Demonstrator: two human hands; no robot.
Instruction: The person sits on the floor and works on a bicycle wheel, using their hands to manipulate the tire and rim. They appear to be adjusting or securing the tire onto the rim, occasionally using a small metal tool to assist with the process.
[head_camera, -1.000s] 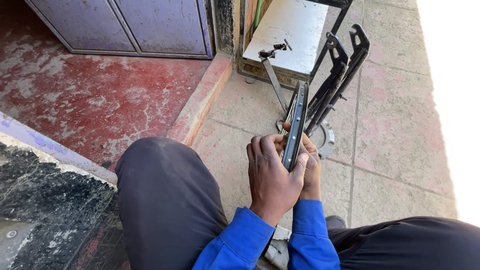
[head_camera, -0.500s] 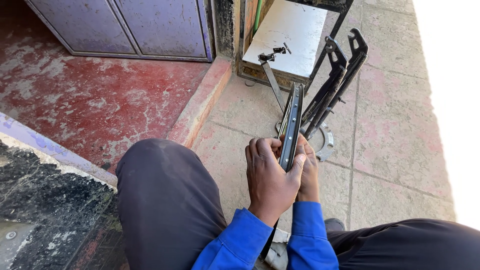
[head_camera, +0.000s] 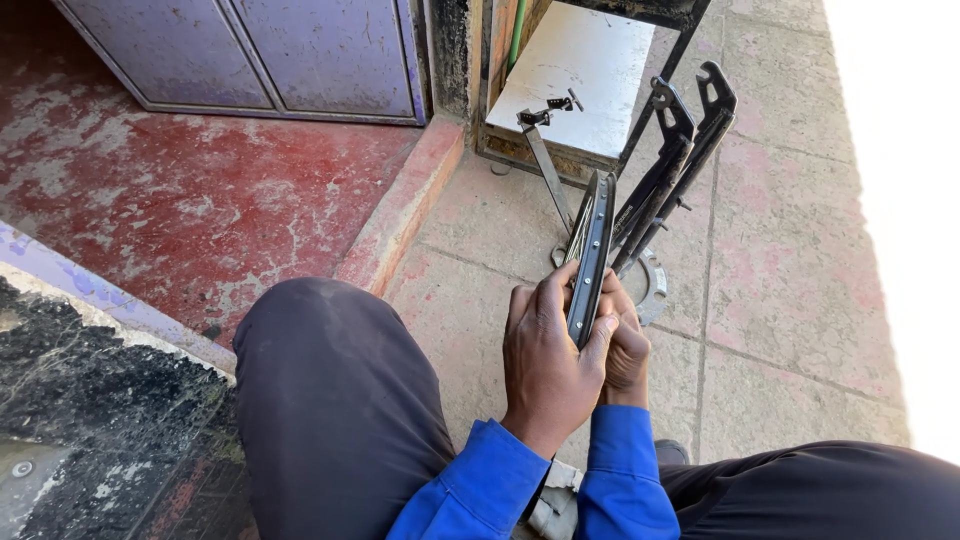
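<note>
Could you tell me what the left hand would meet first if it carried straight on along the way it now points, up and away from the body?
Probably the slanted black metal arms beyond the dark metal bar that the left hand grips; depth is unclear.

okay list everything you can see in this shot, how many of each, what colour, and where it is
dark flat bar: one, black with pale edges, upright between both hands, centre
black metal arms: two, black, leaning against the stand, upper right
grey metal strip: one, grey, slanting down from the stand's front edge
round metal part: one, silver, on the paving behind the hands
stand with pale top: one, white top, dark frame, upper centre
metal door: one, purple-grey, upper left
red floor: one, worn red, left
stone paving: pinkish-beige, right
trousers: dark, bottom
sleeves: two, blue, bottom centre
left hand: gripping the bar
right hand: behind the bar, gripping it
</note>
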